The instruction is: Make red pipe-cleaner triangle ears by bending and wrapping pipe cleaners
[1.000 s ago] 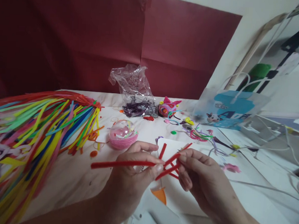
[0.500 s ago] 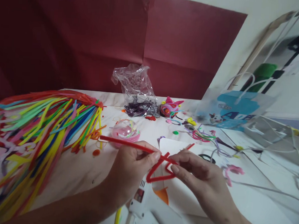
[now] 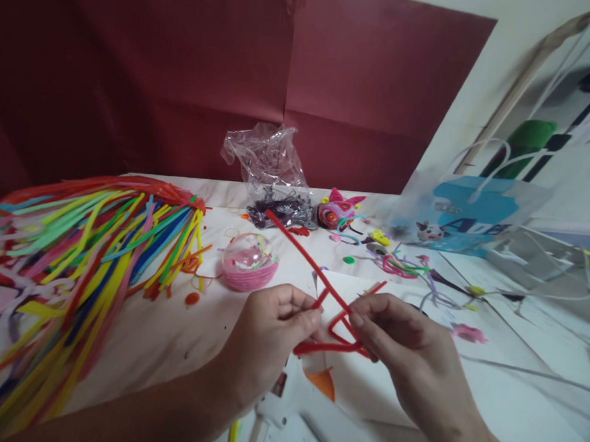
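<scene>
Between my two hands is a red pipe cleaner (image 3: 305,254), bent into angular, crossing shapes with one long straight end pointing up and away to the left. The fingers of my left hand (image 3: 275,336) pinch its left bend. My right hand (image 3: 407,341) grips it at the right, where strands cross and the fingertips hide part of them. Below the hands lies a white glue gun (image 3: 313,415), partly covered, beside an orange piece (image 3: 322,383). White paper (image 3: 365,379) lies beneath. Beyond my left hand sits a clear ball with a pink wrapped base (image 3: 248,271).
A big bundle of coloured pipe cleaners (image 3: 124,237) spreads across the left. At the back are a clear plastic bag (image 3: 272,173), a pink crafted figure (image 3: 338,210) and a translucent blue bag (image 3: 468,215). Loose pipe cleaners (image 3: 402,266), scissors (image 3: 454,284) and a white cable (image 3: 530,370) lie right.
The long red end has swung from lying flat leftward to pointing up and away. My left hand has shifted its pinch from that strand to the lower bend.
</scene>
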### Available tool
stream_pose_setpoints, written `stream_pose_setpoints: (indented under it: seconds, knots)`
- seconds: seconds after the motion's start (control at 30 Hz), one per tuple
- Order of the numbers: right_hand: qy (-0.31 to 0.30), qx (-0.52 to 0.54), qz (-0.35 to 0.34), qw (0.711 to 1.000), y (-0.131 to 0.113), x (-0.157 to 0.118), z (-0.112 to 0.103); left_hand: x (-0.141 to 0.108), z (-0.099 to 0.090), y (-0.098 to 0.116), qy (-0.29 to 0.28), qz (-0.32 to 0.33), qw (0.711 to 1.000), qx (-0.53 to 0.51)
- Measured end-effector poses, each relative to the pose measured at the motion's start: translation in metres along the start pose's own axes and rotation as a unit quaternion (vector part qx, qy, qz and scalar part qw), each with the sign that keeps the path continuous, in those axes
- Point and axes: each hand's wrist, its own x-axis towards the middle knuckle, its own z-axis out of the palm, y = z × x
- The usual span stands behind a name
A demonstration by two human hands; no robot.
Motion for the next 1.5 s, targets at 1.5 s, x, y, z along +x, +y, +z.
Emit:
stream_pose_setpoints:
  seconds: [1.5]
  knots:
    - [-0.121, 0.186, 0.06, 0.973, -0.004, 0.001, -0.003, -0.013, 0.009, -0.011, 0.042, 0.085, 0.985, 0.142]
